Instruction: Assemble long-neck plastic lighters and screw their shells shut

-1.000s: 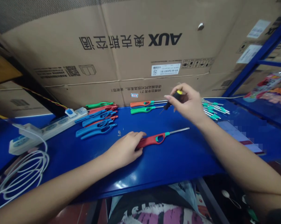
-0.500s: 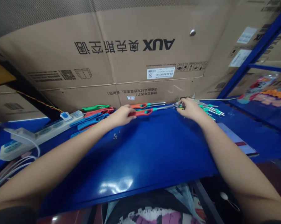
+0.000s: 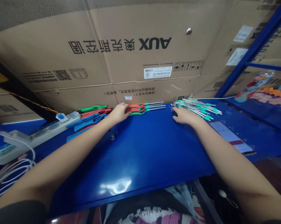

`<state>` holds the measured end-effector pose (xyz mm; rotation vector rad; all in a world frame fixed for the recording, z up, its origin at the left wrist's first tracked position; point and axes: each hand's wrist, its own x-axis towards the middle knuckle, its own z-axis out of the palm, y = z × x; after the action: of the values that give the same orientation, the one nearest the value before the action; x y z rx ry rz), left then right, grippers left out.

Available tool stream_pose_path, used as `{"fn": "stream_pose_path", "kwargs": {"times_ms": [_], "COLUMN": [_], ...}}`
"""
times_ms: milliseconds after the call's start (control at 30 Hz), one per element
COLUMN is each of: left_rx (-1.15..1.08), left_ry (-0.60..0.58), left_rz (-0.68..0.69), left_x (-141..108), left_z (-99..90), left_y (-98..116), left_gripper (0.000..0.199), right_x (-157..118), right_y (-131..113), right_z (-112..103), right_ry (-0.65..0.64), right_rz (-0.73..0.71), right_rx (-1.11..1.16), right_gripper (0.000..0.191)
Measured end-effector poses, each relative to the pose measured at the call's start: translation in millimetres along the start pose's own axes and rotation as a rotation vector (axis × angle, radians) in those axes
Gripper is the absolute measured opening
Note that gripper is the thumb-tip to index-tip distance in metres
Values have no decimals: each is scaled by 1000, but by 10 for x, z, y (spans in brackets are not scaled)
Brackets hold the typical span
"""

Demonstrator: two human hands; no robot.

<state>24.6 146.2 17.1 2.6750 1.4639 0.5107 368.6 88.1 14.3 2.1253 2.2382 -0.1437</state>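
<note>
My left hand (image 3: 119, 113) is closed around the handle ends of several red and green lighters (image 3: 140, 109), whose metal rods point right along the cardboard. Near the front edge of a pile of metal rods with green collars (image 3: 198, 107) is my right hand (image 3: 181, 115), its fingers bent together; what they hold, if anything, is too small to make out. Left of my left hand lie blue handle pieces (image 3: 89, 122), with red pieces (image 3: 96, 112) and a green one (image 3: 92, 108) behind them.
A power strip (image 3: 41, 133) with plugs and white cables runs along the left. A phone (image 3: 232, 137) lies at the right. Cardboard (image 3: 126, 68) stands behind the blue table (image 3: 140, 155). A bottle (image 3: 254, 84) is at the right back.
My right hand has moved slightly left and nearer me, off the rod pile. A green handle now shows beneath the red ones at my left hand. The camera view has shifted slightly.
</note>
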Motion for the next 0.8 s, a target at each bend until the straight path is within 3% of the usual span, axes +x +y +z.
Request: {"fn": "stream_pose_path", "kwargs": {"times_ms": [133, 267, 433, 533, 667, 800], "left_rx": [38, 105, 239, 318, 393, 426], "left_ry": [70, 115, 124, 92, 41, 22], "left_rz": [-25, -78, -263, -358, -436, -452], "left_x": [-76, -193, -339, -393, -439, -470], "left_z": [-21, -193, -568, -712, -747, -712], "left_y": [66, 12, -429, -748, -1020, -1099], "left_gripper": [29, 30, 28, 31, 41, 36], "right_x": [-18, -32, -45, -38, -11, 18], "right_y": [-23, -27, -58, -112, -167, -165], "right_z": [-16, -24, -36, -40, -16, 29], "right_ry": [-5, 0, 104, 257, 490, 575], "right_rz": [12, 9, -28, -58, -164, -246], "right_rx": [-17, -29, -39, -9, 90, 146], "right_gripper": [47, 47, 45, 46, 43, 40]}}
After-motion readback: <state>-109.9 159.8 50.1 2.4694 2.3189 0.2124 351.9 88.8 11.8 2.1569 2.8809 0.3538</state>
